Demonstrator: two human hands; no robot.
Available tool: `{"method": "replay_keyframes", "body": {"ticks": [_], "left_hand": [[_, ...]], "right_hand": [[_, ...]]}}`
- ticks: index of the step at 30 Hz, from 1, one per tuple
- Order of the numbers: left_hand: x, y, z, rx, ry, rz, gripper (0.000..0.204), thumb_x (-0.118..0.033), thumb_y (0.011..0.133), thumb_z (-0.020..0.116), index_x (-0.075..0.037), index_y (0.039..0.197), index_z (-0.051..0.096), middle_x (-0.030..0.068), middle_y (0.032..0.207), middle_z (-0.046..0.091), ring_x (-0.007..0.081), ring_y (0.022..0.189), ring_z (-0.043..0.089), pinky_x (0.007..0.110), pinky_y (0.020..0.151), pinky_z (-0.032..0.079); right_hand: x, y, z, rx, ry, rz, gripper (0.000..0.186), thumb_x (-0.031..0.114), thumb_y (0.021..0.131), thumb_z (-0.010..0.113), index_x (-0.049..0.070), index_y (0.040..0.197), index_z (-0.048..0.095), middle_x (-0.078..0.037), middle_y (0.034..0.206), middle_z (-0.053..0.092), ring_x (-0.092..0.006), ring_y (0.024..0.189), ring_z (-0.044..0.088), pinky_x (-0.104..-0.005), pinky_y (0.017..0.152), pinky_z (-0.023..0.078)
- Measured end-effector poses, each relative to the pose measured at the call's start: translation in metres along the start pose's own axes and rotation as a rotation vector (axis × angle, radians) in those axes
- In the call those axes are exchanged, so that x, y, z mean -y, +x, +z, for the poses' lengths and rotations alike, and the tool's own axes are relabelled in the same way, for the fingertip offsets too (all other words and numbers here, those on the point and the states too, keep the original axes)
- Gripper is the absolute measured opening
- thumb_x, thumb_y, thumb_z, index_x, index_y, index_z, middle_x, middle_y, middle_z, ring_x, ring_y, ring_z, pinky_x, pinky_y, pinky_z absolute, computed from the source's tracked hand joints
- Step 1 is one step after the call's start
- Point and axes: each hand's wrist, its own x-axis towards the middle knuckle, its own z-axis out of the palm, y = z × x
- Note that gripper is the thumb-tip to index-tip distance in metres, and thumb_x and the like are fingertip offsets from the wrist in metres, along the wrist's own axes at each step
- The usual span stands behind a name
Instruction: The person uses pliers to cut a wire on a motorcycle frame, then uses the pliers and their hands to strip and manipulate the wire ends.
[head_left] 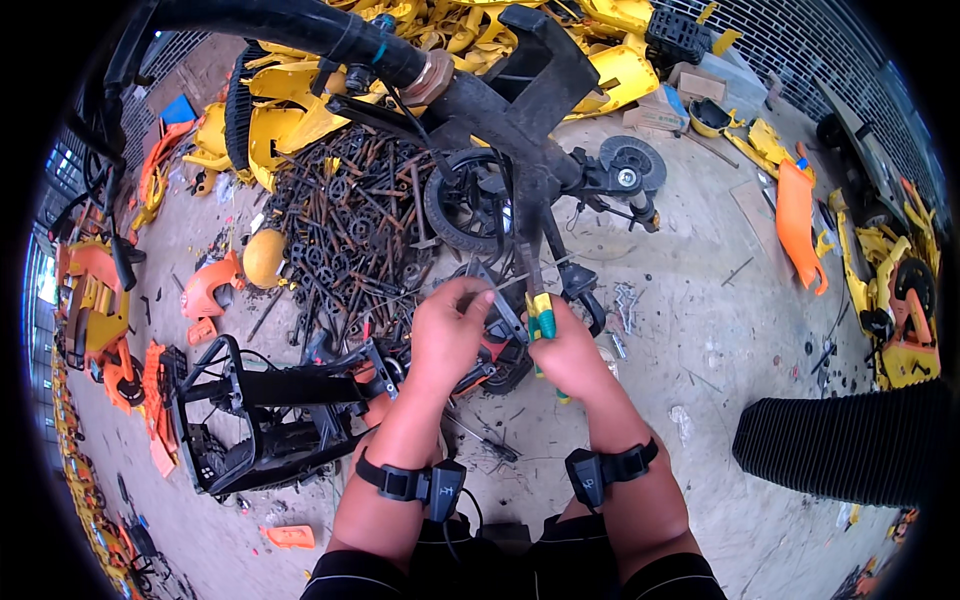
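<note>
My right hand (565, 350) is wrapped round a pair of pliers (541, 318) with green and yellow handles. The tool's metal end points away from me, against the lower part of a black bike-like frame (535, 185). Just left of it, my left hand (452, 325) is closed, thumb and forefinger pinched on a thin cable (512, 281) that runs across toward the frame. What the other left fingers do is hidden. The frame's thick tube comes in from the upper left, and a black-tyred wheel (462, 212) stands behind my hands.
A heap of rusty bolts and metal parts (345, 215) lies left of the frame. Yellow plastic covers (290, 125) pile up behind it. A black metal frame (265, 410) lies at left. A ribbed black object (840, 445) stands at right, an orange panel (797, 225) farther off.
</note>
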Motion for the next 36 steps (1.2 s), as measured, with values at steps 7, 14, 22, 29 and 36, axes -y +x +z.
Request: {"method": "replay_keyframes", "body": {"ticks": [7, 14, 22, 29, 36], "left_hand": [[0.007, 0.000, 0.003, 0.015, 0.057, 0.026, 0.014, -0.011, 0.095, 0.071, 0.002, 0.101, 0.071, 0.0048, 0.078, 0.068, 0.0090, 0.071, 0.060, 0.026, 0.067, 0.050], [0.004, 0.001, 0.006, 0.011, 0.016, 0.022, 0.013, -0.010, 0.095, 0.070, 0.002, 0.101, 0.071, 0.0039, 0.077, 0.068, 0.0089, 0.070, 0.059, 0.026, 0.066, 0.049], [0.005, 0.001, 0.004, 0.029, 0.044, 0.034, 0.013, -0.010, 0.094, 0.070, 0.002, 0.101, 0.071, 0.0052, 0.079, 0.069, 0.0106, 0.071, 0.062, 0.027, 0.069, 0.051], [0.004, 0.000, 0.002, 0.027, 0.094, 0.064, 0.014, -0.009, 0.094, 0.071, 0.002, 0.102, 0.070, 0.0069, 0.083, 0.069, 0.0121, 0.075, 0.063, 0.028, 0.071, 0.052], [-0.013, -0.003, 0.007, -0.008, -0.120, 0.054, 0.029, -0.022, 0.093, 0.075, 0.002, 0.108, 0.068, 0.0101, 0.088, 0.065, 0.0175, 0.075, 0.063, 0.032, 0.070, 0.052]], "right_hand": [[0.000, -0.004, 0.011, 0.113, -0.183, -0.078, 0.049, 0.001, 0.079, 0.059, 0.000, 0.128, 0.054, -0.024, 0.117, 0.066, -0.0454, 0.112, 0.062, -0.0478, 0.093, 0.049], [0.000, -0.002, 0.012, 0.061, -0.206, -0.041, 0.047, 0.002, 0.079, 0.059, 0.000, 0.126, 0.054, -0.026, 0.114, 0.066, -0.0472, 0.112, 0.061, -0.0508, 0.091, 0.048], [0.000, -0.002, 0.010, 0.102, -0.206, -0.044, 0.045, 0.004, 0.081, 0.062, 0.000, 0.125, 0.055, -0.026, 0.116, 0.066, -0.0464, 0.113, 0.061, -0.0498, 0.093, 0.049], [-0.006, -0.001, 0.009, 0.112, -0.225, -0.065, 0.047, 0.008, 0.084, 0.066, 0.001, 0.128, 0.052, -0.025, 0.117, 0.065, -0.0452, 0.113, 0.062, -0.0488, 0.092, 0.050], [-0.002, -0.006, 0.007, 0.090, -0.104, -0.104, 0.048, 0.012, 0.087, 0.069, 0.002, 0.130, 0.049, -0.017, 0.110, 0.066, -0.0308, 0.103, 0.067, -0.0403, 0.090, 0.051]]}}
